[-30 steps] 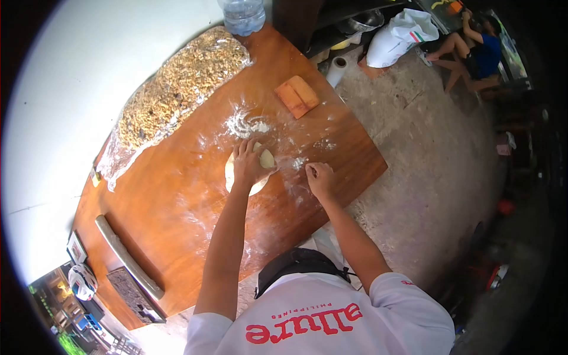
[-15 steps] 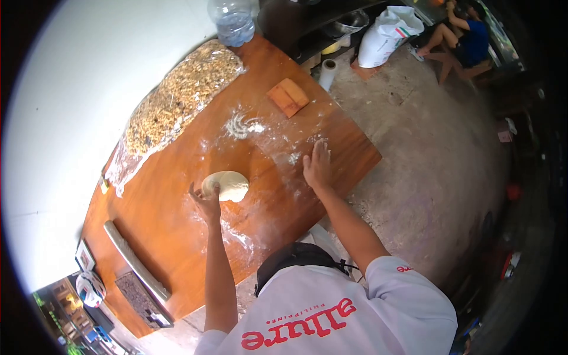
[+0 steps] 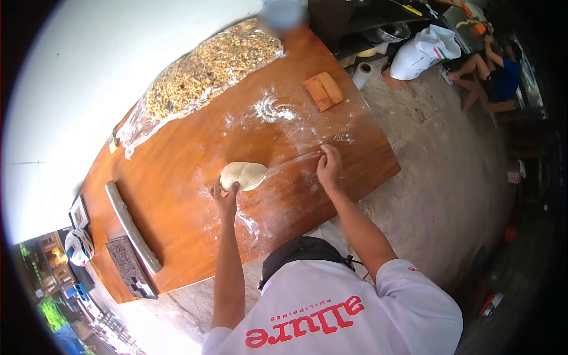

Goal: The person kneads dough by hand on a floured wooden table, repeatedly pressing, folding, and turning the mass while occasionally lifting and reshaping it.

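Note:
A pale lump of dough [image 3: 244, 175] lies near the middle of the floured wooden table [image 3: 177, 177]. My left hand [image 3: 226, 198] is at the near edge of the dough, fingers curled against it. My right hand [image 3: 329, 167] rests on the table to the right of the dough, fingers spread over a streak of flour [image 3: 302, 155], holding nothing.
A big clear bag of grain-like mix [image 3: 204, 74] lies along the far edge. A wooden scraper [image 3: 323, 91] and a flour patch [image 3: 269, 109] are at the far right. A long roll [image 3: 131, 226] and a dark tray [image 3: 130, 267] sit at the left. A person [image 3: 494, 74] sits on the floor far right.
The dough has come back from the flour patch toward me, my left hand now behind it. My right hand has slid across the flour on the table to the right.

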